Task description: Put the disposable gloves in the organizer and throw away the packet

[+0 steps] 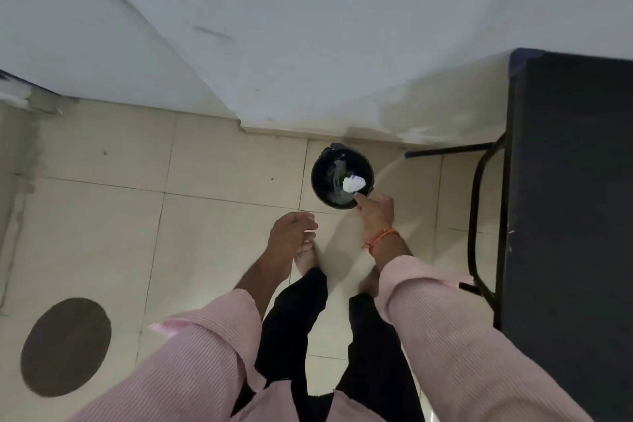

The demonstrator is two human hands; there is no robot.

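A small round black bin (317,178) stands on the tiled floor by the wall. A crumpled white packet (354,184) with a bit of blue print is over the bin's right side, just clear of my fingertips. My right hand (376,212) reaches down to the bin's near rim with fingers stretched out and nothing in them; an orange thread circles its wrist. My left hand (291,231) hangs left of the bin, loosely curled and holding nothing. No gloves or organizer are in view.
A dark table (568,202) with a black metal leg frame (479,216) fills the right side, close to the bin. A white wall (308,44) runs behind the bin. A dark round patch (65,346) marks the floor at lower left. My bare feet stand just short of the bin.
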